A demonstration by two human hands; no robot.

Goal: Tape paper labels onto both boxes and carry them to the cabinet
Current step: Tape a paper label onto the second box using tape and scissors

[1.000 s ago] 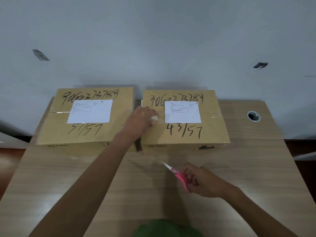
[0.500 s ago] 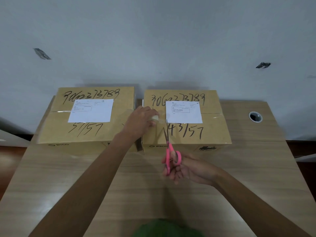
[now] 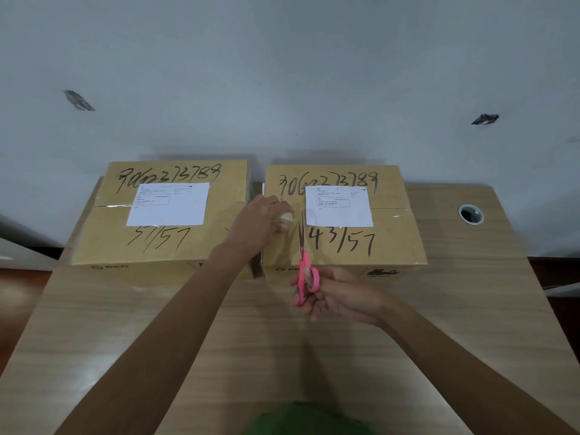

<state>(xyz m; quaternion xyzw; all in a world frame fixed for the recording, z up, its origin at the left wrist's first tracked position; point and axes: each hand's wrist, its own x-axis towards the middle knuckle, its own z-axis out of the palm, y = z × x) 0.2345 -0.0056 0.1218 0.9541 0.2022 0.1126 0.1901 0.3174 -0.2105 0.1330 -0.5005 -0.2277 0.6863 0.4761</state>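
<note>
Two grips: left hand (image 3: 262, 219) clamps tape roll (image 3: 286, 217); right hand (image 3: 337, 296) clamps scissors (image 3: 303, 271) beside it.

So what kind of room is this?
Probably an office or mailroom: two cardboard boxes with paper labels sit on a wooden desk with a cable hole, against a plain wall.

Lighting: dim, even and cool, with soft shadows cast on the wall (image 3: 282, 73) behind the two boxes (image 3: 163, 243) and faint glare on the clear tape seams. Picture quality: slightly soft throughout, with wide-angle bowing of the table (image 3: 94, 340) edges and a blurred green shape at the bottom edge.
</note>
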